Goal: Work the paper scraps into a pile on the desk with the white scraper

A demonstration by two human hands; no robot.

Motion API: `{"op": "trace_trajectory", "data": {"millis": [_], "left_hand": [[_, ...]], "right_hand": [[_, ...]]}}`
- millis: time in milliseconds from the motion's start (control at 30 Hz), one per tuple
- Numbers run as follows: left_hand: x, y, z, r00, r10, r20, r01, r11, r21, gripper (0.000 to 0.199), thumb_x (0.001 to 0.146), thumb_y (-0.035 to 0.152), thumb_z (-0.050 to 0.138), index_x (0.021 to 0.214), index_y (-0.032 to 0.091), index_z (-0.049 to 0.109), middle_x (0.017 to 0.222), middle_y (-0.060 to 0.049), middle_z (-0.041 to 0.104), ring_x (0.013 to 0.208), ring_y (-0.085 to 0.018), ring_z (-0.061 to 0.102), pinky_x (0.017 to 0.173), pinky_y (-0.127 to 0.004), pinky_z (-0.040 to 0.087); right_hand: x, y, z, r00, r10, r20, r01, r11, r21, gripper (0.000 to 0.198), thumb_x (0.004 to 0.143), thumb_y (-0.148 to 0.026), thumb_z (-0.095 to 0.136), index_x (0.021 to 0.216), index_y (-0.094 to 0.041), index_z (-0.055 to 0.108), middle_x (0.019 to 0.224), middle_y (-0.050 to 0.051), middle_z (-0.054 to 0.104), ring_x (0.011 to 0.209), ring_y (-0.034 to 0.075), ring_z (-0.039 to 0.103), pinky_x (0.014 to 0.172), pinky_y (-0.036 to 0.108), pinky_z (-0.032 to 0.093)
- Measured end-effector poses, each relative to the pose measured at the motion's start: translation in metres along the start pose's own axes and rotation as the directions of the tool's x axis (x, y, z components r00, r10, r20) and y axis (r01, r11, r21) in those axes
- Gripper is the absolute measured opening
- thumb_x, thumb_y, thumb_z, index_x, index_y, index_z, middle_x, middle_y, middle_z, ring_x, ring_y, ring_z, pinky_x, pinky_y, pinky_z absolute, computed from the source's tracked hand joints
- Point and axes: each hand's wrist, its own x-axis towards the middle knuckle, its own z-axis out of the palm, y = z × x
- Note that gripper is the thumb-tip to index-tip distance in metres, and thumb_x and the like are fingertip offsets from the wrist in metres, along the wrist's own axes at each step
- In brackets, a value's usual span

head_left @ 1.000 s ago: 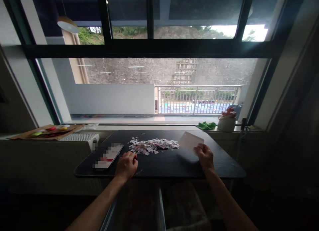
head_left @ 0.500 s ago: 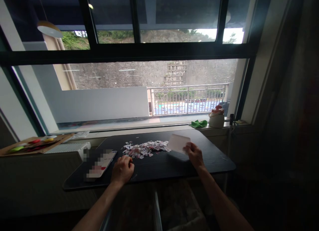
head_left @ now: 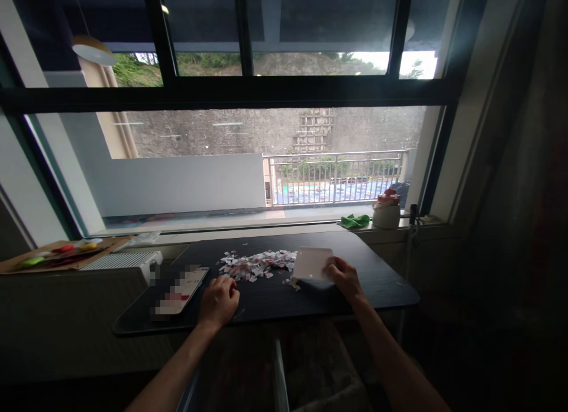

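Note:
Pinched by one edge in my right hand [head_left: 346,277] is a pale, flat rectangular card [head_left: 313,263], its face tilted toward me. The card's left edge meets the right end of a long heap of small torn paper scraps [head_left: 257,265] on the dark table [head_left: 284,302]. A few scraps lie below that edge. My left hand [head_left: 219,299] rests on the table near the heap's lower left, its fingers curled in and nothing visible in them. Left of it lies a phone [head_left: 184,293], its screen partly blurred out.
Beyond the table is a wide window with a sill. A green cloth [head_left: 354,221] and a white container [head_left: 385,213] stand there on the right. At the left, a ribbed white radiator [head_left: 122,264] carries a brown board [head_left: 66,255] with colourful items.
My right hand has lowered the card and shifted it slightly left, against the heap. Some scraps now show below its edge. My left hand has stayed in place.

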Motion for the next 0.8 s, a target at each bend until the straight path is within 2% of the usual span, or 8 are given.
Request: {"op": "trace_trajectory", "data": {"millis": [100, 300, 467, 667, 800], "left_hand": [[0.0000, 0.0000, -0.0003, 1.000, 0.000, -0.001, 0.000, 1.000, -0.003, 0.014, 0.074, 0.019, 0.043, 0.074, 0.019, 0.057, 0.082, -0.005, 0.060, 0.083, -0.021, 0.053, 0.074, -0.030, 0.042], [-0.0004, -0.0002, 0.0003, 1.000, 0.001, -0.006, -0.001, 1.000, 0.003, 0.014, 0.074, 0.019, 0.043, 0.073, 0.019, 0.057, 0.082, -0.005, 0.060, 0.082, -0.020, 0.053, 0.075, -0.031, 0.042], [-0.0005, 0.0007, -0.0011, 1.000, -0.007, 0.009, 0.007, 1.000, 0.003, 0.015, 0.075, 0.019, 0.042, 0.074, 0.019, 0.057, 0.084, -0.006, 0.060, 0.084, -0.021, 0.053, 0.075, -0.031, 0.042], [-0.0001, -0.0004, 0.0005, 1.000, -0.007, 0.004, 0.007, 1.000, 0.005, 0.016, 0.074, 0.019, 0.042, 0.075, 0.018, 0.058, 0.083, -0.006, 0.060, 0.083, -0.021, 0.053, 0.075, -0.032, 0.042], [0.0003, -0.0014, 0.0022, 1.000, 0.001, -0.006, -0.001, 1.000, 0.013, 0.016, 0.074, 0.019, 0.042, 0.075, 0.018, 0.058, 0.082, -0.006, 0.060, 0.083, -0.021, 0.053, 0.075, -0.032, 0.042]], "right_hand": [[-0.0020, -0.0030, -0.0004, 1.000, -0.014, 0.028, 0.013, 1.000, 0.012, 0.027, 0.062, -0.029, 0.054, 0.081, -0.016, 0.068, 0.071, 0.003, 0.069, 0.068, 0.020, 0.062, 0.060, 0.028, 0.048], [-0.0018, -0.0023, -0.0016, 1.000, -0.011, -0.012, 0.011, 1.000, 0.002, 0.033, 0.062, -0.033, 0.052, 0.084, -0.015, 0.068, 0.074, 0.004, 0.068, 0.069, 0.019, 0.060, 0.060, 0.027, 0.046], [-0.0018, -0.0029, -0.0036, 0.994, 0.014, -0.108, -0.018, 0.999, -0.034, 0.035, 0.061, -0.035, 0.050, 0.085, -0.015, 0.067, 0.071, 0.003, 0.066, 0.064, 0.018, 0.057, 0.057, 0.027, 0.044], [-0.0041, -0.0041, -0.0039, 0.999, 0.020, -0.025, -0.019, 1.000, 0.022, 0.035, 0.061, -0.034, 0.052, 0.084, -0.014, 0.068, 0.069, 0.003, 0.066, 0.064, 0.018, 0.057, 0.055, 0.026, 0.043], [-0.0030, -0.0015, -0.0039, 0.999, 0.010, -0.043, -0.008, 0.999, 0.038, 0.036, 0.061, -0.033, 0.052, 0.085, -0.014, 0.069, 0.069, 0.003, 0.065, 0.064, 0.017, 0.056, 0.056, 0.025, 0.043]]}}
